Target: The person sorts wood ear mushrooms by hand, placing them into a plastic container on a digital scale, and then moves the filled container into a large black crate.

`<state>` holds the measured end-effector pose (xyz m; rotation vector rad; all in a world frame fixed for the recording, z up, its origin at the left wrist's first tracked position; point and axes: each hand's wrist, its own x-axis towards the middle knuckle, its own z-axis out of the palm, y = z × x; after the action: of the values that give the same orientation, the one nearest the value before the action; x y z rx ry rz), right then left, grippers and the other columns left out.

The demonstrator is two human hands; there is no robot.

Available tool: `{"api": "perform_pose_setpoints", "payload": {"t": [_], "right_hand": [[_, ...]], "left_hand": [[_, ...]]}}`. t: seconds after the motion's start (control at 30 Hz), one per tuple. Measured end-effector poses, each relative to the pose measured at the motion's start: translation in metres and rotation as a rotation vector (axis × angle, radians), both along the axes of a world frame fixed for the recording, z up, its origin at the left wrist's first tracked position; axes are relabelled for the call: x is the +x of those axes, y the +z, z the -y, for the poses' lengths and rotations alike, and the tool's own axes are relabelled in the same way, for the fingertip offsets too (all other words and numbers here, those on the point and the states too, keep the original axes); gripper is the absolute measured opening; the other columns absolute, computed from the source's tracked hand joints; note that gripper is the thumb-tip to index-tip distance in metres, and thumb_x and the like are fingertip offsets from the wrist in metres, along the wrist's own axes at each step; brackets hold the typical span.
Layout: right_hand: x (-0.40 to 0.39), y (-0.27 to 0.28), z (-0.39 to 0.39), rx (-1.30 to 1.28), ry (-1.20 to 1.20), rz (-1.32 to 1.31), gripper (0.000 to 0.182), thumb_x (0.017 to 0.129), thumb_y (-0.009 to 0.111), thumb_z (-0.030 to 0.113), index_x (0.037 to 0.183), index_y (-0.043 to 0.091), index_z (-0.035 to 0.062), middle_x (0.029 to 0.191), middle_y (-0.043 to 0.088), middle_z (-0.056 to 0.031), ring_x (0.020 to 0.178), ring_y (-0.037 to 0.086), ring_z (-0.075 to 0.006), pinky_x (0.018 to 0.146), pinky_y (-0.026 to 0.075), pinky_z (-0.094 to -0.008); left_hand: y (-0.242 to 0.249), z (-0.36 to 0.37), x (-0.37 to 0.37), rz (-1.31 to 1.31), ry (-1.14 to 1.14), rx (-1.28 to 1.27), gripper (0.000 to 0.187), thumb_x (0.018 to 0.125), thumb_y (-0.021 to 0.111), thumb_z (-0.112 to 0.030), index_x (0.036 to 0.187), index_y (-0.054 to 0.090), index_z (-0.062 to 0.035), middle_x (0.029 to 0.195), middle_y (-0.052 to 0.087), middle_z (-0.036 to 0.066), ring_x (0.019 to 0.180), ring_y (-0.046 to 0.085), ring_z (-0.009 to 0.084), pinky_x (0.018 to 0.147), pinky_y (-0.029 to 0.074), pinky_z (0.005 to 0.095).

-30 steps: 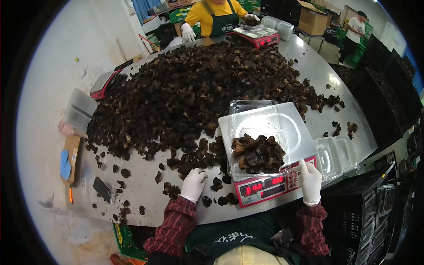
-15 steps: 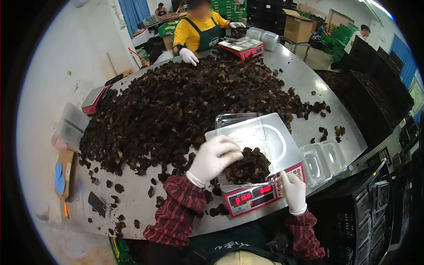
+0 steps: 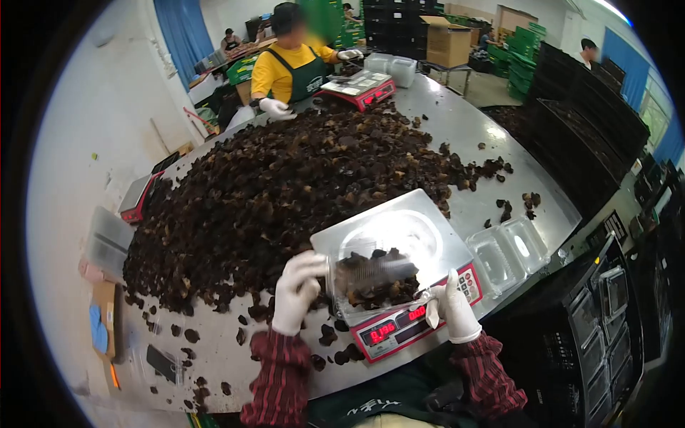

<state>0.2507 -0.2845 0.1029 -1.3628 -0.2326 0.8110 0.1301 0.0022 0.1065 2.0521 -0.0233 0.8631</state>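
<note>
A clear plastic clamshell container [image 3: 335, 303] holding dark brown, wood-ear-like fungus [image 3: 378, 285] rests on the digital scale [image 3: 371, 232]. Its lid appears folded down over the fungus, with a glare streak across it. My left hand [image 3: 296, 291], in a white glove, has curled fingers at the container's left edge. At the right front corner, my right hand [image 3: 454, 314], also gloved, grips the edge between thumb and fingers. The scale's red display reads about 0.196.
A large heap of fungus [image 3: 271, 192] covers the metal table [image 3: 485, 114]. Open clear containers [image 3: 508, 250] lie to the right of the scale. Across the table, a person in a yellow shirt [image 3: 275, 75] stands by another scale [image 3: 357, 89]. Black crates [image 3: 585, 150] stand at right.
The lid has come over from the back onto the fungus. My left hand has moved from above the fungus to the container's left edge. The reading rose from 0.168 to about 0.196.
</note>
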Motion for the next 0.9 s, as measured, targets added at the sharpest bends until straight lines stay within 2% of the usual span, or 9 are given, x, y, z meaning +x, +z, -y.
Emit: {"api": "perform_pose_setpoints", "payload": {"t": [0.07, 0.13, 0.3, 0.53, 0.6, 0.63, 0.77, 0.83, 0.9], "right_hand": [[0.003, -0.008, 0.002, 0.025, -0.01, -0.026, 0.062, 0.099, 0.033, 0.048, 0.079, 0.066, -0.0011, 0.052, 0.053, -0.002, 0.046, 0.045, -0.0085, 0.05, 0.033, -0.0205], [-0.003, 0.031, -0.005, -0.146, 0.007, 0.072, 0.031, 0.092, 0.047, 0.02, 0.078, 0.065, -0.0012, 0.059, 0.058, -0.0025, 0.048, 0.047, -0.0065, 0.05, 0.035, -0.0198], [-0.003, 0.001, -0.008, -0.017, -0.027, 0.072, 0.022, 0.089, 0.05, 0.015, 0.077, 0.061, -0.0002, 0.063, 0.061, -0.0041, 0.048, 0.049, -0.0067, 0.047, 0.039, -0.0227], [-0.019, -0.012, -0.014, -0.077, -0.205, 0.347, 0.025, 0.088, 0.053, 0.016, 0.068, 0.053, 0.0008, 0.058, 0.058, -0.0069, 0.044, 0.052, -0.0126, 0.043, 0.041, -0.029], [-0.024, -0.005, -0.004, -0.069, -0.206, 0.333, 0.025, 0.087, 0.055, 0.015, 0.066, 0.052, 0.0016, 0.055, 0.055, -0.0055, 0.043, 0.051, -0.0126, 0.043, 0.04, -0.0298], [-0.026, -0.001, 0.003, -0.061, -0.228, 0.3, 0.024, 0.087, 0.055, 0.015, 0.067, 0.053, 0.0018, 0.055, 0.055, -0.005, 0.043, 0.051, -0.0122, 0.043, 0.04, -0.0295], [-0.034, 0.075, 0.07, -0.065, -0.402, 0.248, 0.015, 0.087, 0.058, 0.013, 0.077, 0.061, 0.0024, 0.06, 0.054, -0.0014, 0.047, 0.051, -0.0081, 0.043, 0.038, -0.0243], [-0.032, 0.102, 0.125, -0.036, -0.62, 0.554, 0.011, 0.087, 0.059, 0.011, 0.081, 0.064, 0.0028, 0.068, 0.054, 0.0015, 0.051, 0.049, -0.0045, 0.041, 0.034, -0.0198], [-0.034, 0.122, 0.194, 0.347, -0.943, 0.213, 0.016, 0.087, 0.055, 0.006, 0.074, 0.064, 0.0023, 0.066, 0.053, 0.002, 0.049, 0.045, -0.0057, 0.044, 0.034, -0.0206]], "left_hand": [[0.011, 0.026, -0.025, -0.221, 0.072, 0.046, 0.034, 0.072, 0.074, -0.008, 0.104, 0.063, -0.0064, 0.095, 0.061, 0.006, 0.098, 0.057, 0.0204, 0.079, 0.05, 0.0286], [-0.008, 0.046, -0.034, -0.442, 0.026, -0.634, 0.037, 0.077, 0.069, -0.003, 0.111, 0.055, -0.0051, 0.092, 0.061, 0.008, 0.084, 0.061, 0.0183, 0.07, 0.051, 0.0273], [-0.008, 0.07, -0.04, -0.268, -0.103, -1.069, 0.041, 0.078, 0.058, 0.01, 0.113, 0.043, -0.003, 0.082, 0.058, 0.011, 0.072, 0.063, 0.0224, 0.068, 0.056, 0.0354], [-0.032, 0.072, -0.044, -0.155, -0.018, -0.931, 0.04, 0.079, 0.061, 0.004, 0.113, 0.041, -0.0066, 0.076, 0.054, 0.007, 0.061, 0.06, 0.0194, 0.055, 0.054, 0.0308], [-0.024, 0.067, -0.048, -0.256, -0.05, -0.133, 0.018, 0.08, 0.064, -0.003, 0.097, 0.065, -0.0039, 0.086, 0.062, 0.01, 0.086, 0.058, 0.024, 0.084, 0.044, 0.0369], [-0.033, 0.084, -0.043, -0.124, -0.1, -0.884, 0.033, 0.082, 0.063, 0.0, 0.111, 0.047, -0.0035, 0.08, 0.057, 0.009, 0.066, 0.06, 0.02, 0.062, 0.054, 0.0321], [-0.011, 0.109, -0.041, -0.277, -0.243, -0.079, 0.011, 0.079, 0.064, -0.004, 0.09, 0.066, -0.0068, 0.096, 0.06, 0.011, 0.092, 0.056, 0.0293, 0.086, 0.044, 0.0415], [0.006, 0.125, -0.042, -0.263, -0.211, -0.216, 0.011, 0.082, 0.062, -0.004, 0.092, 0.066, -0.0058, 0.099, 0.061, 0.012, 0.095, 0.056, 0.0278, 0.084, 0.046, 0.038], [0.02, 0.129, -0.045, -0.283, -0.163, -0.327, 0.011, 0.083, 0.061, -0.003, 0.093, 0.066, -0.0042, 0.099, 0.061, 0.011, 0.095, 0.057, 0.0255, 0.084, 0.047, 0.0352]]}}
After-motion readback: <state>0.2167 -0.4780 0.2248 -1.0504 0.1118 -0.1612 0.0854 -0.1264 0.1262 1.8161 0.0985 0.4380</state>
